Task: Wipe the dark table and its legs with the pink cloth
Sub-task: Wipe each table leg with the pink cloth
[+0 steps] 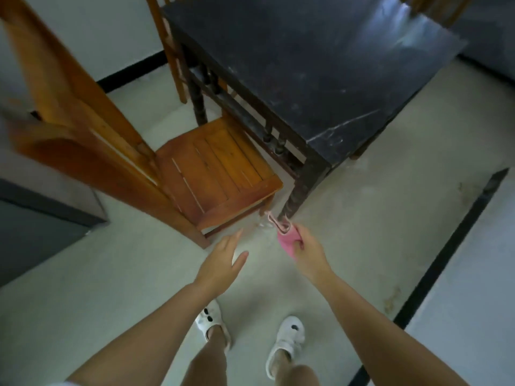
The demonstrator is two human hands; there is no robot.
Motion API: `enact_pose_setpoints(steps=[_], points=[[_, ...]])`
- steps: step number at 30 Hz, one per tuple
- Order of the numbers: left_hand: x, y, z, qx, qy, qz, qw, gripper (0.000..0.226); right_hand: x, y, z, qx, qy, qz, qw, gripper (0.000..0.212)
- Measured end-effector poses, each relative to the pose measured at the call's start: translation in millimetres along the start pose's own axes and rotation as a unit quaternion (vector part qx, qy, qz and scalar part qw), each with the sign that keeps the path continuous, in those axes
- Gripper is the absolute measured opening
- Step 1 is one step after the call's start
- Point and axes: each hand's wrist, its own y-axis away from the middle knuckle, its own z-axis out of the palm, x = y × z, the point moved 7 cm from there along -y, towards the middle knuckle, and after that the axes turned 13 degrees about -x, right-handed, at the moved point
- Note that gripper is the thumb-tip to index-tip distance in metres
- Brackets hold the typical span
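The dark marble-look table (320, 65) stands ahead of me with its near corner pointing my way. Its near turned leg (299, 190) runs down to the pale floor. My right hand (308, 250) is shut on the bunched pink cloth (287, 238), which hangs close to the foot of that leg; whether cloth and leg touch is unclear. My left hand (223, 260) is stretched forward over the floor with its fingers apart and nothing in it. A second dark leg (199, 104) shows farther back under the table's left side.
An orange wooden chair (220, 168) is tucked against the table's left side, its seat beside the near leg. Its tall backrest (69, 101) fills the left. A grey cabinet (33, 218) is at far left. More wooden chairs stand behind the table. My feet in white shoes (287, 338) are below.
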Motion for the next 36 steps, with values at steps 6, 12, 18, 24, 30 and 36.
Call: enact_pose_setpoints(steps=[6,12,18,24,30,36], points=[[-11.3,99.9,-49.4,0.100,0.001,-0.080,0.992,0.056,-70.4,30.5,53.1,-0.103,0.107,-0.048,0.988,0.030],[-46.3,195.6,-71.3,0.194,0.022,-0.178,0.965,0.056,-128.9,68.2,129.7,-0.211,0.205,-0.125,0.947,0.030],[-94.9,267.7,-116.5,0.241,0.034,-0.214,0.946,0.058,-190.4,82.4,232.1,-0.260,0.246,-0.200,0.912,0.036],[-159.6,306.8,-197.0,0.234,0.016,-0.222,0.947,0.059,-260.3,56.2,326.3,-0.250,0.245,-0.215,0.912,0.036],[-184.3,297.3,-309.0,0.237,-0.026,-0.166,0.957,0.064,-350.0,15.5,366.4,-0.190,0.219,-0.219,0.932,0.044],[-177.0,235.0,-432.1,0.276,-0.026,-0.094,0.956,0.061,-464.8,-47.7,370.1,-0.149,0.292,-0.272,0.905,0.036]])
